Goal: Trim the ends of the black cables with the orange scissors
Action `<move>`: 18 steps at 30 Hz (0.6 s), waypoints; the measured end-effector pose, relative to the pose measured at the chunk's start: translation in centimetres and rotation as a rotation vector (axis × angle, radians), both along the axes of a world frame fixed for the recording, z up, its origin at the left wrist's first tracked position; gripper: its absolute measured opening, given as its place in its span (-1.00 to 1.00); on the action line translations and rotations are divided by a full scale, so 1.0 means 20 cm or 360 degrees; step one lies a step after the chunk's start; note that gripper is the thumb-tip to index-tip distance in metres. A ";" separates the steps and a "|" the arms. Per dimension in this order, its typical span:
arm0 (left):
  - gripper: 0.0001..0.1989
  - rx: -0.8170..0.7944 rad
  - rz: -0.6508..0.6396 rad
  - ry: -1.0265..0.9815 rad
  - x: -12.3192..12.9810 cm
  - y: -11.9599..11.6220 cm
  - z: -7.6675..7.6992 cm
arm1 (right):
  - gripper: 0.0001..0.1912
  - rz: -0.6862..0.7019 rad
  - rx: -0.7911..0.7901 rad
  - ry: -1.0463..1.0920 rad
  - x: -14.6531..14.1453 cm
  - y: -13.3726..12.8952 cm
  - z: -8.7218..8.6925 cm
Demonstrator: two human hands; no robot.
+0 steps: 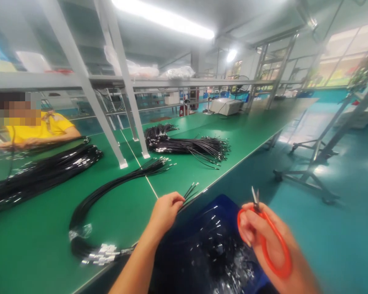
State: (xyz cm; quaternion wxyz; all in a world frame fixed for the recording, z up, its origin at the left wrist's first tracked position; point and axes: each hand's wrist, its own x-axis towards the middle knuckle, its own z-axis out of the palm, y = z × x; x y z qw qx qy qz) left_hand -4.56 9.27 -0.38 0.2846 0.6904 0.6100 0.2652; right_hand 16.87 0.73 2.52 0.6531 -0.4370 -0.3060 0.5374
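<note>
My left hand [168, 209] is closed around a few thin black cables [189, 192] at the table's edge, their tips sticking out past the fingers. In my right hand [265, 228] is a pair of scissors [276, 241] with orange-red handles, blades pointing up and slightly apart. Below both hands stands a dark blue bin [225, 204] with black cables and shiny clear pieces inside. Left of my arm, a curved bundle of black cables [88, 204] lies on the green table [43, 249], with white labels [104, 254] at its near end and clear wrap around it.
Another cable bundle [187, 145] lies farther back, and a thick one [49, 171] at the left. Across the table sits a person in a yellow top [55, 124]. Metal shelf posts [127, 81] rise from the tabletop. A wheeled metal frame [313, 163] stands at right.
</note>
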 end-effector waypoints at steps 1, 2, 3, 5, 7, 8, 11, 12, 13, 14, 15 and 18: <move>-0.81 -0.0015 -0.0036 0.0075 0.02 0.02 -0.01 | -0.80 0.0008 0.0005 0.0011 0.00 0.00 0.00; -0.81 -0.0028 -0.0069 0.0149 0.05 0.03 -0.02 | -0.80 0.0015 0.0009 0.0016 -0.01 0.00 0.00; -0.81 -0.0041 -0.0096 0.0220 0.08 0.04 -0.02 | -0.79 0.0018 0.0013 0.0017 -0.01 0.00 0.00; -0.87 -0.0068 -0.0147 0.0347 0.14 0.06 -0.02 | -0.78 0.0020 0.0017 0.0009 -0.01 0.01 0.01; -0.88 -0.0100 -0.0226 0.0444 0.18 0.07 -0.02 | -0.79 0.0020 0.0025 0.0002 -0.01 0.01 0.01; -0.84 -0.0117 -0.0276 0.0482 0.20 0.07 -0.03 | -0.79 0.0020 0.0029 -0.0001 0.00 0.01 0.01; -0.80 -0.0128 -0.0370 0.0559 0.25 0.06 -0.05 | -0.81 0.0037 0.0033 0.0004 0.00 0.01 0.01; -0.81 -0.0114 -0.0356 0.0578 0.27 0.04 -0.07 | -0.81 0.0051 0.0038 0.0013 0.00 0.01 0.01; -0.83 -0.0094 -0.0318 0.0596 0.28 0.02 -0.08 | -0.80 0.0069 0.0052 0.0027 -0.01 0.02 0.00; -0.85 -0.0075 -0.0271 0.0615 0.30 -0.01 -0.10 | -0.79 0.0085 0.0070 0.0049 -0.03 0.03 0.00; -0.87 -0.0063 -0.0228 0.0633 0.31 -0.05 -0.13 | -0.77 0.0094 0.0090 0.0060 -0.05 0.05 0.00; -0.94 -0.0061 -0.0181 0.0658 0.31 -0.15 -0.18 | -0.71 0.0076 0.0082 -0.0020 -0.15 0.14 -0.07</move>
